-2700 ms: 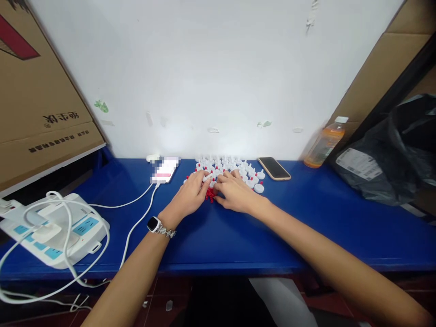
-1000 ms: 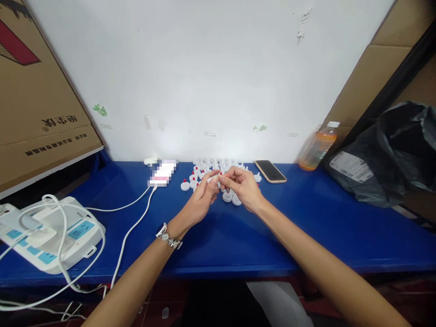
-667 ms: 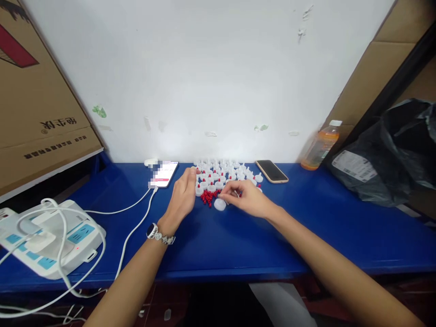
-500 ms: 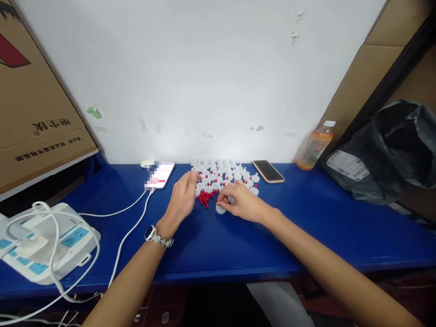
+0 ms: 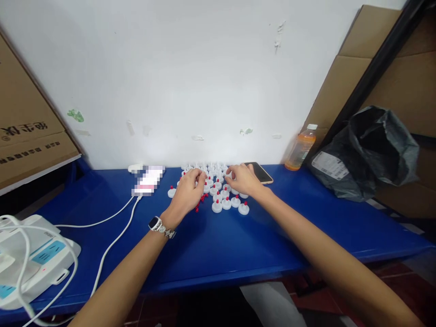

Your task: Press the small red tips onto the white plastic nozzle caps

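Observation:
Several round white nozzle caps (image 5: 243, 209) lie on the blue table, many with a small red tip (image 5: 217, 201) on the spout. Farther back, white caps without visible red tips (image 5: 211, 169) sit close together by the wall. My left hand (image 5: 188, 188) is over the left part of the group, its fingers curled and thumb near the forefinger; anything between them is too small to make out. Loose red tips (image 5: 197, 207) show beside its palm. At the right side, my right hand (image 5: 244, 180) pinches beside a white cap; its grip is partly hidden.
A dark-screened phone (image 5: 260, 173) lies behind my right hand. An orange drink bottle (image 5: 301, 149) and a grey plastic bag (image 5: 361, 159) stand to the right. On the left are a charging phone (image 5: 150, 178), white cables (image 5: 114, 245) and a power strip (image 5: 51, 254).
My right hand has moved back and right, away from the front cap. Several red-tipped caps now show at the front. My left hand covers more of the loose red tips. The camera view has shifted.

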A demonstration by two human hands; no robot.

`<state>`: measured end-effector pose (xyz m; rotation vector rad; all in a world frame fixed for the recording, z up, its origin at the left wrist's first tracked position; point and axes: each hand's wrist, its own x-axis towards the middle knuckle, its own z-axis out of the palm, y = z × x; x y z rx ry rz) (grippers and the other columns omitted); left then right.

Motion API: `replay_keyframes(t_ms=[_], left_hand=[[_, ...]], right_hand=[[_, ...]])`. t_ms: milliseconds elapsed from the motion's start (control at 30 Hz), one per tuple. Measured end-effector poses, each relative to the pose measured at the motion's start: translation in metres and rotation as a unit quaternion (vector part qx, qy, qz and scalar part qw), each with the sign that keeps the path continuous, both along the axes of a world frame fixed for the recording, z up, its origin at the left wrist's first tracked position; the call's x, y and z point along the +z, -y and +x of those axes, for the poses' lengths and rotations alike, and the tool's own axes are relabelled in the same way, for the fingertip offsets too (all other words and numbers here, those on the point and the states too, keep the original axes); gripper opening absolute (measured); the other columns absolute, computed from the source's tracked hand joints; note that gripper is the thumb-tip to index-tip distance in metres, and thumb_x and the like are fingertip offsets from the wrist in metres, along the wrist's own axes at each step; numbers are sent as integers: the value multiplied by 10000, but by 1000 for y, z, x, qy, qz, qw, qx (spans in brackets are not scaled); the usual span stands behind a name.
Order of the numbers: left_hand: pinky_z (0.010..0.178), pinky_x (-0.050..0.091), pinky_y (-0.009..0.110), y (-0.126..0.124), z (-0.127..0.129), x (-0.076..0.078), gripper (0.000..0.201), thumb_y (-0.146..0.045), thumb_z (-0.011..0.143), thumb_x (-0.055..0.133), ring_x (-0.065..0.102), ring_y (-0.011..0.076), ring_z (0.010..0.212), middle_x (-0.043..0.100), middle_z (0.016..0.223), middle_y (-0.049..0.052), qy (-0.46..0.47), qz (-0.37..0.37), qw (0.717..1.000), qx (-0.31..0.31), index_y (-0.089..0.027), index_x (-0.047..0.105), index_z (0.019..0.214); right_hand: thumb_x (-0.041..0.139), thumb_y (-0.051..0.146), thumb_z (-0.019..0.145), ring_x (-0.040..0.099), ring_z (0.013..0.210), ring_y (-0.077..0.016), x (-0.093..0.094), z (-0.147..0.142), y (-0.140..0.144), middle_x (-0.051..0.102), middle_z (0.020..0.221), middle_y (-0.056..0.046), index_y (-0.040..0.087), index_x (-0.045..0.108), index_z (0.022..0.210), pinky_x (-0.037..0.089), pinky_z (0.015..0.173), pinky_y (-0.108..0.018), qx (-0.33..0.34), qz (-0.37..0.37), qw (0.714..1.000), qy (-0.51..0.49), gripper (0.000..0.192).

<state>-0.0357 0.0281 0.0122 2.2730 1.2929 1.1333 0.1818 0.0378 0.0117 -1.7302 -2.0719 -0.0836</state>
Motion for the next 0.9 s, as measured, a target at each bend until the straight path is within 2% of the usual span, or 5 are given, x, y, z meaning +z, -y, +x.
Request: replay_keyframes(t_ms=[233,433,633,800,900], left_hand=[[802,444,349,3,-5,-11,302,-395,992,419,573,203,835,617,837,42,-6,15,1000,-14,-199,589,838],[777,435,339,3,-3,-11,280,-369,992,426,562,190,817,606,844,37,0,22,1000,-16,-193,598,858],[821,445,347,4,-9,-13,269,-366,995,432,564,195,845,610,876,41,-14,29,999,-23,-194,602,876],[984,437,398,6,-19,-10,266,-390,966,509,549,240,1084,611,1135,74,-40,61,997,-27,-214,610,1137],[1031,421,422,8,-24,-10,403,-424,949,549,514,258,1168,593,1273,77,-67,73,994,-51,-228,533,1300]], right_hand=[[576,338,901,618,786,-207,0,-3,-2,720,765,-35,197,686,832,295,897,-398,15,-28,999,-20,192],[562,392,905,602,908,-252,-1,-4,-16,714,775,-56,194,690,918,277,913,-418,-6,-13,1000,2,236],[574,257,881,627,839,-206,-1,-17,-37,736,821,-55,176,693,810,270,927,-407,9,-48,999,-22,160],[578,295,898,626,807,-190,16,-30,-3,734,800,-22,195,694,832,285,950,-409,47,53,988,-136,166],[616,315,884,611,764,-169,19,-46,21,735,809,-8,206,704,825,346,881,-358,116,35,967,-223,152]])
